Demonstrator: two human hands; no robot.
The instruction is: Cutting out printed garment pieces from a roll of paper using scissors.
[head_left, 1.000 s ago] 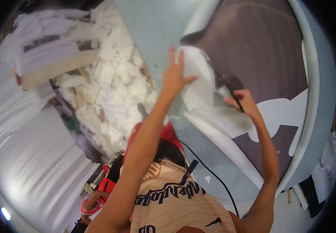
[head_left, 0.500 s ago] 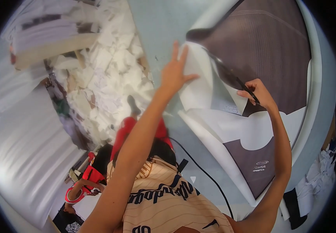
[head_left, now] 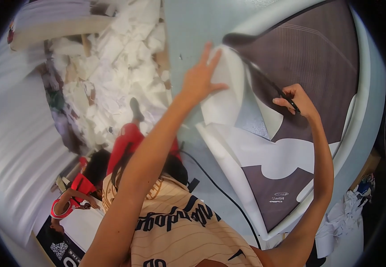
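Scissors [head_left: 271, 82] gripped by the right hand [head_left: 300, 100] lie at two o'clock along dark sheeting [head_left: 317, 62], while the left hand [head_left: 197, 82], spread wide, is at twelve over a pale flap [head_left: 228, 98] I'd keep taut.

left hand [head_left: 198, 81] was spread wide | left arm [head_left: 144, 164] reached forward, nearly straight | right hand [head_left: 301, 101] was curled, gripping | right arm [head_left: 324, 167] was bent at the elbow
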